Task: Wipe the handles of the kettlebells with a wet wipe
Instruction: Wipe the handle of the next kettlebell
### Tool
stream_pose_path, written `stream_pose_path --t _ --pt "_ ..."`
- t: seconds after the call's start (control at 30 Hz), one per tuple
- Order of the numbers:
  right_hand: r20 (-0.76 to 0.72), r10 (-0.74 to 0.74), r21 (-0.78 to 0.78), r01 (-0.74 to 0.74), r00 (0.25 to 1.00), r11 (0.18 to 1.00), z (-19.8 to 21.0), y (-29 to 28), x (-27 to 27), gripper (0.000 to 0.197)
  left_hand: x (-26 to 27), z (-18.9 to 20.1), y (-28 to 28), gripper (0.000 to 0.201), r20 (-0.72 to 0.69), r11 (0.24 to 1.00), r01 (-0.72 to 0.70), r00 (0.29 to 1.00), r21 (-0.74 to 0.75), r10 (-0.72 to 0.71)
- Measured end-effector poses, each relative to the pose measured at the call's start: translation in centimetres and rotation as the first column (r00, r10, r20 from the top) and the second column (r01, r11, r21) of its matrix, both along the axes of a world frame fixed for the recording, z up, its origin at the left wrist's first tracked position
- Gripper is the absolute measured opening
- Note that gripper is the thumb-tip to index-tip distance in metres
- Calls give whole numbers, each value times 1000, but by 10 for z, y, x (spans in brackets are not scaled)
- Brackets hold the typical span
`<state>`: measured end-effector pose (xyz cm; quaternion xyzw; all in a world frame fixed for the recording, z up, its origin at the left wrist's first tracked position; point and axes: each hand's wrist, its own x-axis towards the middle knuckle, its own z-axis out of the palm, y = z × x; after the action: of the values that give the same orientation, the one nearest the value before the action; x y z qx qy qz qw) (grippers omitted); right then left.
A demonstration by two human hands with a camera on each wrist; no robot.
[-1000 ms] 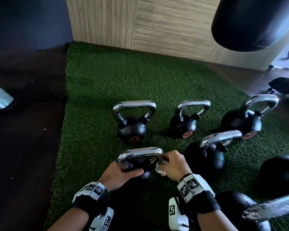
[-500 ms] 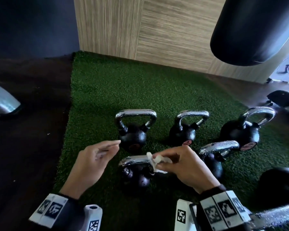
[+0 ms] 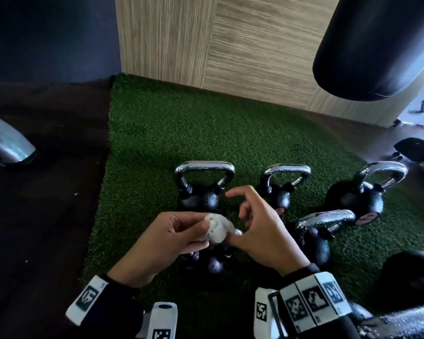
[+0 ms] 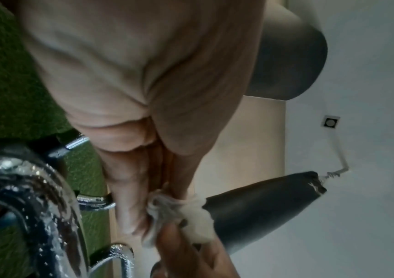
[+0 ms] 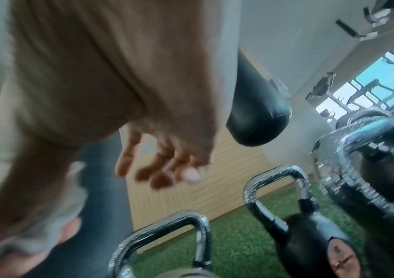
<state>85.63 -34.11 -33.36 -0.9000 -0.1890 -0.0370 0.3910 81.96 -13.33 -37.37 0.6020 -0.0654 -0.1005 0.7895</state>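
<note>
Several black kettlebells with chrome handles stand on green turf (image 3: pixel 181 123). My hands hover over the nearest kettlebell (image 3: pixel 214 265) and hide most of its handle. My left hand (image 3: pixel 203 228) pinches a crumpled white wet wipe (image 3: pixel 217 228) between thumb and fingers. My right hand (image 3: pixel 240 211) is beside it, fingers spread and loose, its thumb against the wipe. In the left wrist view the wet wipe (image 4: pixel 191 212) sits at my left hand's fingertips (image 4: pixel 134 222). In the right wrist view my right hand (image 5: pixel 162 175) holds nothing.
Behind stand three kettlebells: left (image 3: pixel 201 192), middle (image 3: pixel 283 192), right (image 3: pixel 355 196). Another (image 3: pixel 313 241) is close on the right, more at the bottom right (image 3: pixel 411 277). A black punching bag (image 3: pixel 372 45) hangs above right. Dark floor (image 3: pixel 34 216) and a metal leg (image 3: pixel 5 143) lie left.
Both hands have lifted off the nearest kettlebell's handle. The wipe, pinched by my right hand before, is now held in my left hand, and the right fingers have loosened.
</note>
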Motion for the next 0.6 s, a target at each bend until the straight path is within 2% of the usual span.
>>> stream_pose_path --t 0.07,0.13,0.17,0.2,0.3,0.4,0.47,0.53,0.6 --pt "-135 0 -154 -21 991 988 -12 -20 6 94 2 -3 5 29 143 965 -127 985 231 96" --pt "-217 -100 -305 30 971 952 -28 -40 14 93 3 -7 4 30 398 773 -378 900 510 177" --pt "-255 -149 -353 52 955 934 -38 -45 19 90 4 -8 -2 29 490 695 -457 855 555 171" --pt "-304 -175 -370 53 936 928 -48 -48 24 88 5 -9 -9 26 543 657 -491 827 572 145" --pt "-393 -80 -270 -32 916 962 -79 -39 34 85 7 -15 -32 23 601 560 -516 798 648 40" --pt "-423 -14 -51 -8 906 999 -109 -27 36 66 6 -20 -33 21 598 531 -504 802 681 -7" --pt "-484 -27 79 75 875 994 -129 -25 35 66 4 -23 -19 18 612 545 -523 791 655 24" --pt "-517 -51 123 133 855 983 -144 -26 33 73 0 -27 -4 17 623 550 -548 780 630 64" --pt "-519 -65 117 147 852 982 -154 -28 32 73 -1 -31 2 21 629 540 -537 777 648 18"
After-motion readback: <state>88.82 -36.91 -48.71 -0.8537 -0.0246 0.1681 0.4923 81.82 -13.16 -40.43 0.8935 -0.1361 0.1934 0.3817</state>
